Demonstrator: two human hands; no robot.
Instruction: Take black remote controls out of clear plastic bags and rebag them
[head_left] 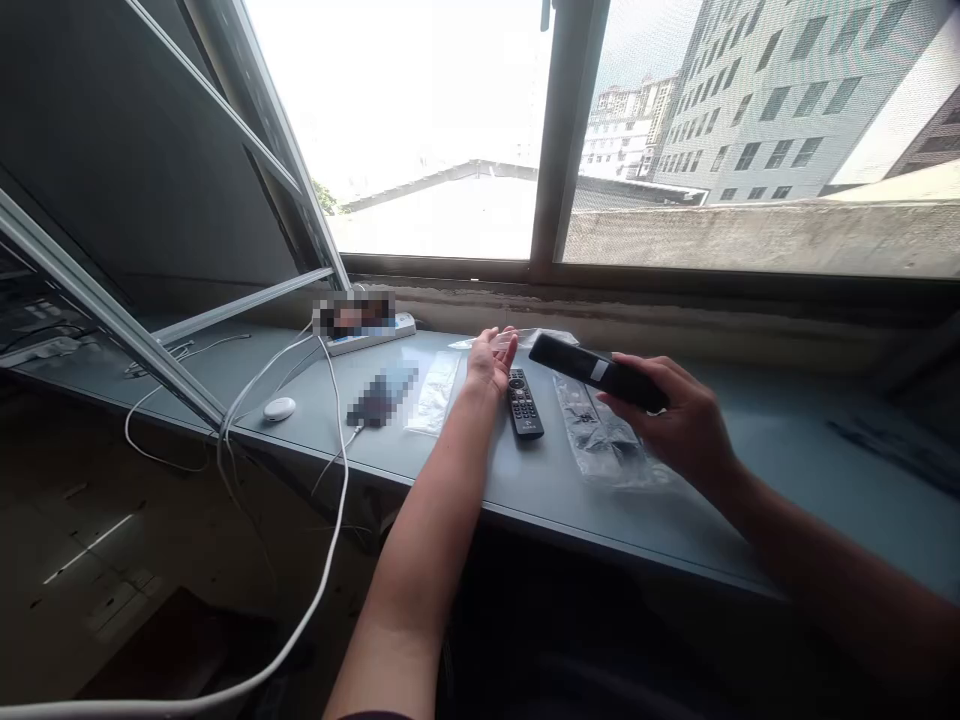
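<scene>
My right hand (679, 420) grips a black remote (592, 371) and holds it above the ledge, its back side up with a pale label showing. My left hand (491, 361) hovers open, palm up, fingers stretched toward a clear plastic bag (525, 338) at the back. A second black remote (524, 403) lies buttons-up on the grey ledge (547, 490) just right of my left hand. A clear bag with a dark item inside (604, 435) lies under my right hand.
Another clear bag (435, 392) lies left of my left wrist, next to a phone (379, 398) on a white cable. A power strip (367, 332), a white round puck (279, 408) and loose cables (225, 430) sit at left. A metal window frame (112, 310) slants over the ledge.
</scene>
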